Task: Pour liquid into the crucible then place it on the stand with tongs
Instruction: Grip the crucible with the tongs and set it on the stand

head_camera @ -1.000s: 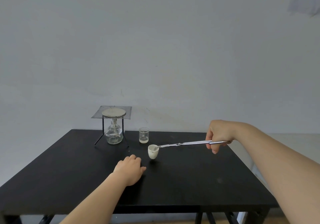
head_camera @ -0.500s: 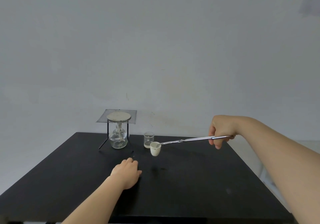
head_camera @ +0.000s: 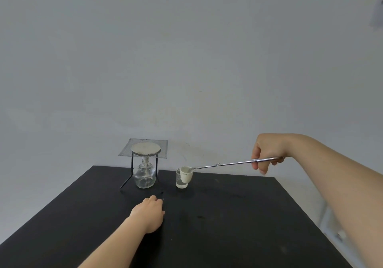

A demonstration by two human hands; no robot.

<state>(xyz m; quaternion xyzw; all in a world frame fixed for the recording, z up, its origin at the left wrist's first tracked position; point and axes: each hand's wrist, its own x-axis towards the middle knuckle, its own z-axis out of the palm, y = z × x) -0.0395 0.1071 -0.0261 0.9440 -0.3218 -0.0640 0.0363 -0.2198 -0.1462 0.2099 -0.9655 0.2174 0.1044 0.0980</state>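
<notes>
My right hand (head_camera: pixel 268 153) grips the handles of long metal tongs (head_camera: pixel 232 163). Their tips clamp the rim of a small white crucible (head_camera: pixel 186 176), which hangs in the air above the table, in front of a small glass beaker (head_camera: pixel 180 183). The beaker holds a little liquid. Left of them stands a black tripod stand (head_camera: pixel 132 170) topped by wire gauze with a round pale pad (head_camera: pixel 146 148). A glass spirit burner (head_camera: pixel 144 175) sits under it. My left hand (head_camera: pixel 149 212) rests on the black table (head_camera: pixel 228 226), fingers curled, holding nothing.
The table's far edge runs just behind the stand and beaker, close to a plain grey wall. Its right edge falls away under my right forearm.
My right hand has lifted the crucible off the table with the tongs and carried it up and back, so it hangs in front of the beaker. My left hand stays put.
</notes>
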